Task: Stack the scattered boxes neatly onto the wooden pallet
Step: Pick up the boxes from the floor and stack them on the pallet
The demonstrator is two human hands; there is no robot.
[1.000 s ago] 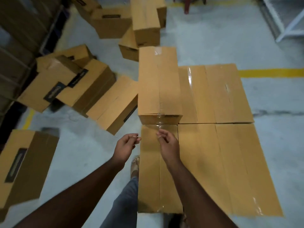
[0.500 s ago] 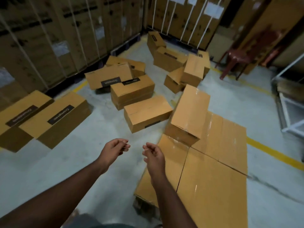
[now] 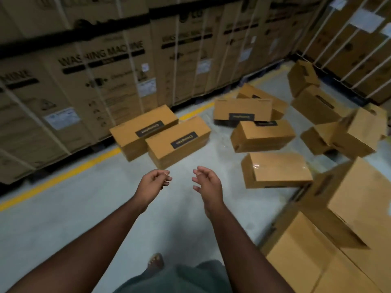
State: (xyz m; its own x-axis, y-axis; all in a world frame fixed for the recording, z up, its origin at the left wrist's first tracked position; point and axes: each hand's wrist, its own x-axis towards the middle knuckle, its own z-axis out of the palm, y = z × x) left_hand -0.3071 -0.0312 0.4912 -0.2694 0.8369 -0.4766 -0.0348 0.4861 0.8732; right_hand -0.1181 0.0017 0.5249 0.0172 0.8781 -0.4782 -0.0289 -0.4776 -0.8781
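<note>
Roughly ten loose boxes are lying about the grey floor (image 3: pixel 63 218), though motion blur is making the far right ones hard to count. Two labelled boxes are sitting side by side, touching, nearest the yellow line (image 3: pixel 84 166): the left labelled box (image 3: pixel 143 130) and the right labelled box (image 3: pixel 178 141). Four more are clustering in the middle: an upright box (image 3: pixel 242 112), a box behind it (image 3: pixel 260 96), a flat box (image 3: pixel 262 136) and a taped box (image 3: pixel 277 170) closest to the stack. About four others are lying tumbled at the far right (image 3: pixel 342 136). On the right edge one top box (image 3: pixel 364 197) is resting on a layer of stacked boxes (image 3: pixel 306 254); the pallet beneath them is hidden.

Two hands are reaching forward on bare arms over the floor. The left hand (image 3: pixel 152 185) is hanging palm inward, fingers loosely curled and holding nothing. The right hand (image 3: pixel 206 183) is facing it, fingers relaxed and slightly spread, also gripping nothing. A narrow gap is separating the two.

No box is touching either hand. The right labelled box is lying just beyond the fingertips of both; the taped box is sitting near the right hand, off to its right.
</note>
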